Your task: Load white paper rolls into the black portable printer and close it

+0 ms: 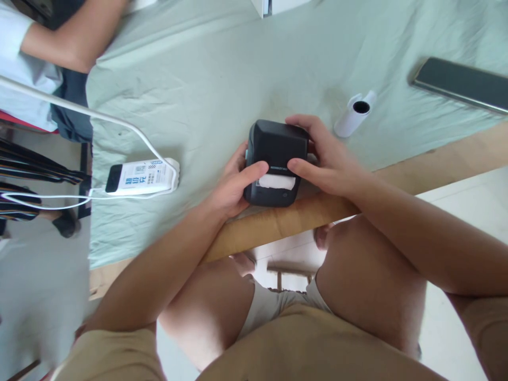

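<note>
Both my hands grip a small black label printer (278, 143) near the table's front edge. A short strip of white paper (277, 181) sticks out of its slot. My left hand (240, 180) is closed around the printer's left side, thumb on the top near the slot. On the right side my right hand (317, 156) is closed too, its thumb beside the printed lettering and its fingers around the far corner. The fingers underneath are hidden. To the right, apart from my hand, a white paper roll (352, 115) with a dark core stands slightly tilted.
A pale green cloth (206, 95) covers the table, with a wooden front edge (278, 217). At left lies a white power bank (143, 177) with white cables. A dark phone-like slab (464, 82) lies at right. Another person's arm (75, 39) rests at upper left.
</note>
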Demonstrator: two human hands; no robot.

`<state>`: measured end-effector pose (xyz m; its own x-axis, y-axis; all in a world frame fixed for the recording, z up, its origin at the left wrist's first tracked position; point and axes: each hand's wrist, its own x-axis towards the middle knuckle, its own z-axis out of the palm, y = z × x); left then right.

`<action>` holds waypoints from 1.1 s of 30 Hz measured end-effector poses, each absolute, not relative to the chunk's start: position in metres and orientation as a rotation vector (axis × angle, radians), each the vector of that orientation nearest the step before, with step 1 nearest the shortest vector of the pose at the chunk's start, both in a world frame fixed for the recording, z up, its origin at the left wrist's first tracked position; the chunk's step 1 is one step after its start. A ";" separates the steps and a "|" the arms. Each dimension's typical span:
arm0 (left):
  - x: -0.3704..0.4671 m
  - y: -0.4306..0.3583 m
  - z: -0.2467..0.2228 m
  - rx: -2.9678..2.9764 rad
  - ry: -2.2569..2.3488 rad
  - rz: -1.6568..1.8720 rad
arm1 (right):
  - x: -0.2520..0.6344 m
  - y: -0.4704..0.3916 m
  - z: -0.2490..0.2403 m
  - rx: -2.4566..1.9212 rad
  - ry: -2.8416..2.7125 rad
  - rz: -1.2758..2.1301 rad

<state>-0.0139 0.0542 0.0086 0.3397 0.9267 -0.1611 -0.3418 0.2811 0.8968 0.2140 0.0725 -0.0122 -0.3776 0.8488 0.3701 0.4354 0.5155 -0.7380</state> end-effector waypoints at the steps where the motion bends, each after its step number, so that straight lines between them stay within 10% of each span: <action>1: -0.014 0.054 0.008 0.894 0.822 0.986 | 0.214 0.074 -0.015 -1.048 -1.993 0.750; 33: -0.009 0.056 0.010 0.818 0.849 1.011 | 0.209 0.072 0.003 -1.192 -1.944 0.960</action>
<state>-0.0087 0.0562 0.0099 0.2903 0.9335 -0.2103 -0.3681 0.3118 0.8760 0.2089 0.0720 0.0034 -0.3711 0.9160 0.1525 0.4354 0.3167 -0.8427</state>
